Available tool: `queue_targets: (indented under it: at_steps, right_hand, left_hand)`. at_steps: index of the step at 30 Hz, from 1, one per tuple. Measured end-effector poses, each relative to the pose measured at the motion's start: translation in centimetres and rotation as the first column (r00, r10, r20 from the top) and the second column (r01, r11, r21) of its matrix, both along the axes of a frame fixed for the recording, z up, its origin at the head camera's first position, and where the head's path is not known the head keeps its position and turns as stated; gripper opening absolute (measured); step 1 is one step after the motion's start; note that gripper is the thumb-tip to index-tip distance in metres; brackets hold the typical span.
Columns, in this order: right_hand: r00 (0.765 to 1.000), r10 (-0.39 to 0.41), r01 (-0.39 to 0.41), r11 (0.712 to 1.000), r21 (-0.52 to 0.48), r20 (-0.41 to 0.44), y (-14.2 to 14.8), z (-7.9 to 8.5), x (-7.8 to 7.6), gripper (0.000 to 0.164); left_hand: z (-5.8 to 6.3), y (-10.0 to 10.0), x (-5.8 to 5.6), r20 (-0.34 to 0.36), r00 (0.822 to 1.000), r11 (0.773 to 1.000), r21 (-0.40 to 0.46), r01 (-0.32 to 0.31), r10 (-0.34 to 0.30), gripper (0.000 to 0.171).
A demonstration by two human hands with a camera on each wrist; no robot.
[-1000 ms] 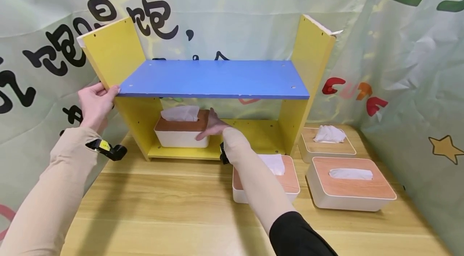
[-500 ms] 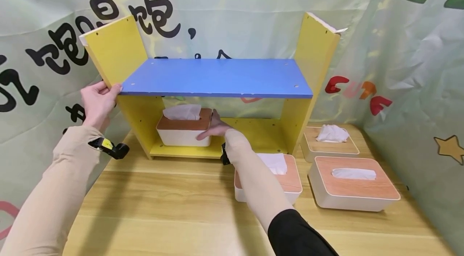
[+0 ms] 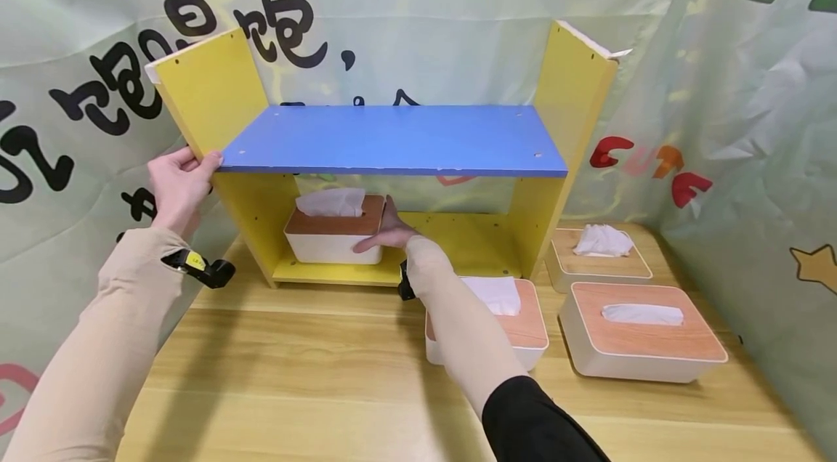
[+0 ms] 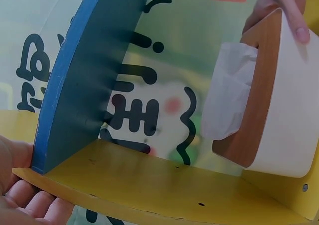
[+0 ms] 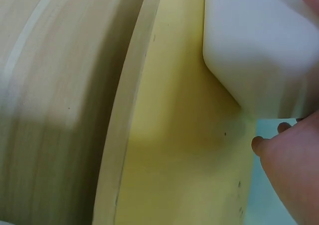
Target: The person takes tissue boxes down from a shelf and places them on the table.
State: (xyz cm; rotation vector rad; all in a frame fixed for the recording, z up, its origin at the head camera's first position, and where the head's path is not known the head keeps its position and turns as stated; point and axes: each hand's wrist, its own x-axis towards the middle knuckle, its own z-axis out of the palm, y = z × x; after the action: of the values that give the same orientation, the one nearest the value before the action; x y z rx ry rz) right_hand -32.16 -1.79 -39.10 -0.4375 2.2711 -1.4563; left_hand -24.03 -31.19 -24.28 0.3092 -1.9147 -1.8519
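A tissue box (image 3: 331, 248) with a white body and brown wood-look lid stands on the yellow bottom board of a blue-and-yellow shelf (image 3: 392, 139), near its left wall. White tissue (image 4: 229, 90) sticks out of the lid. My right hand (image 3: 390, 228) holds the box by its right end, thumb on the front and fingers behind; in the right wrist view the fingers are partly hidden by the box (image 5: 264, 51). My left hand (image 3: 179, 182) grips the shelf's left side panel, its thumb (image 4: 17, 154) at the blue board's front corner and fingers curled outside the panel.
Three more tissue boxes stand on the wooden table (image 3: 294, 375) to the right: one box (image 3: 526, 317) partly under my right forearm, a larger box (image 3: 644, 331), and a light-lidded box (image 3: 598, 264) behind. A printed cloth (image 3: 418, 26) hangs behind the shelf.
The head view has shifted slightly, so the scene sits a little further right. Both hands, the tissue box and the shelf keep their places relative to each other.
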Motion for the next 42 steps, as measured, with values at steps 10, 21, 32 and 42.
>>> queue_targets:
  at_steps: [10, 21, 32, 42]
  right_hand:
    - [0.999, -0.033, 0.032, 0.998, -0.050, -0.021, -0.4, -0.6, 0.0, 0.132]
    - [0.998, -0.028, 0.024, 0.998, -0.056, -0.063, -0.6, -1.5, -0.3, 0.132]
    - [0.995, -0.057, 0.051, 0.996, -0.067, -0.085, -0.7, -2.0, -0.6, 0.136]
    - [0.993, -0.066, 0.065, 0.998, -0.021, -0.093, -0.8, -2.2, -1.0, 0.138]
  left_hand:
    - [0.1, 0.0, 0.0, 0.011, 1.000, 1.000, 0.002, -0.005, 0.005, 0.056]
    - [0.2, 0.2, 0.1, 0.017, 1.000, 1.000, 0.002, 0.005, -0.005, 0.057]
    - [0.1, 0.2, 0.1, 0.021, 1.000, 1.000, -0.009, 0.001, 0.000, 0.056]
    - [0.1, 0.0, 0.1, 0.021, 1.000, 1.000, -0.024, -0.008, 0.009, 0.055]
